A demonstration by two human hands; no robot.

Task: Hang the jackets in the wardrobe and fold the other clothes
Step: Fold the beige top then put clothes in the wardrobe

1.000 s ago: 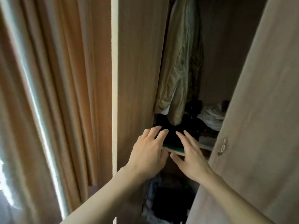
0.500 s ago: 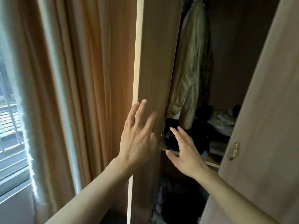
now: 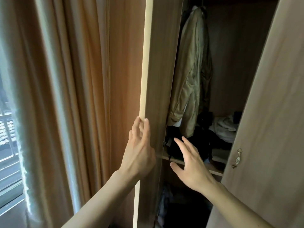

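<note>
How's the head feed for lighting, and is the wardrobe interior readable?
Head view: window daylight washes out the left; the wardrobe interior is dim, the olive jacket readable, the dark clothes on the shelf indistinct; wide-angle bowing at the edges.

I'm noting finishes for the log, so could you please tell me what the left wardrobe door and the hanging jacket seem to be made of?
The left wardrobe door looks like wood-grain laminated board, matte, with a pale plain edge strip. The hanging jacket seems a thin olive synthetic, its creases faintly shiny.
</note>
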